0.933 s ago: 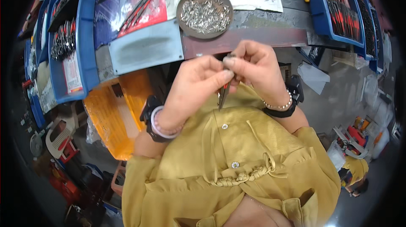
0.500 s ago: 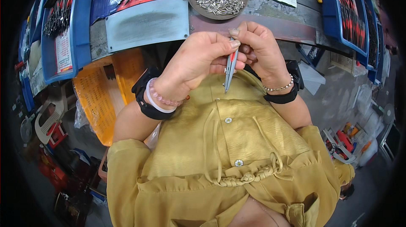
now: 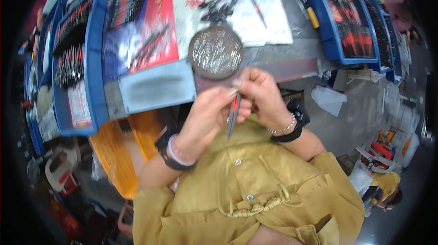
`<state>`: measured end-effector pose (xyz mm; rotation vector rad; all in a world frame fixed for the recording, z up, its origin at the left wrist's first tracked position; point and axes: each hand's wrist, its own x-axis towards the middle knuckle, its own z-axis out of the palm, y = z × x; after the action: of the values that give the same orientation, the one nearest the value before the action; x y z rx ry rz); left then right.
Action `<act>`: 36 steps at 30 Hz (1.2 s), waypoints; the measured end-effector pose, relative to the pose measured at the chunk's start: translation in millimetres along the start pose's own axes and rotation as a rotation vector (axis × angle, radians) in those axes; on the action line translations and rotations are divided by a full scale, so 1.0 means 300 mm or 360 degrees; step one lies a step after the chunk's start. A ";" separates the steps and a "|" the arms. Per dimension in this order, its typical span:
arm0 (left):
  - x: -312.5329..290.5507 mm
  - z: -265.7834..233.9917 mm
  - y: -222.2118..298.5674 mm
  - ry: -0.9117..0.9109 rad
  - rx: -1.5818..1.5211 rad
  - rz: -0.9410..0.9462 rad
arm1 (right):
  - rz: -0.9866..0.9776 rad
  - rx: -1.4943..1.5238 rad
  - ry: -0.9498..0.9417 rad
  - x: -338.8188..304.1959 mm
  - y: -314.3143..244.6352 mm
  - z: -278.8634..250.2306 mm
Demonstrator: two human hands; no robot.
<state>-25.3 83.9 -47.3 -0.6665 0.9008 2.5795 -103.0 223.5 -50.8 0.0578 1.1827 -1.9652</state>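
Observation:
My left hand [image 3: 211, 113] is closed round a slim grey-and-red pointed tool that looks like a drawing compass [image 3: 233, 116]. Its tip points down toward my lap and its legs lie close together. At the compass's upper end my right hand [image 3: 261, 91] is pinched, thumb and forefinger meeting the left thumb. Whatever the right fingertips hold is too small and blurred to make out. Just beyond both hands, a round brown dish [image 3: 193, 65] full of small shiny metal pieces [image 3: 216, 53] stands at the bench edge.
A pale blue plate [image 3: 159, 100] with a dark smudge lies left of the dish. Behind are black parts [image 3: 220, 5] on white printed sheets. Blue bins [image 3: 93, 94] on the left and another blue bin [image 3: 335, 55] on the right hold black-and-red pieces. A yellow-handled tool [image 3: 312, 18] lies near the right bin.
The view has tilted up and shifted, so more of the bench top shows and the picture is blurrier. Both hands stay together at the compass's upper end, with no clear change of grip.

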 end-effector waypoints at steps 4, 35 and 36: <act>0.024 0.030 -0.006 0.0010 -0.0440 -0.0300 | 0.0097 -0.0061 0.0023 -0.010 -0.052 0.025; -0.087 -0.082 0.084 -0.0179 -0.0269 -0.0112 | -0.1570 -0.2709 0.0448 0.428 -0.210 -0.100; -0.087 -0.082 0.082 -0.0175 -0.0277 -0.0111 | -0.1589 -0.2704 0.0441 0.424 -0.209 -0.100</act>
<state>-6.4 45.7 -38.3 -0.5838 0.6135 2.6232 -239.3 181.0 -76.4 -1.3455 3.0234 -0.8975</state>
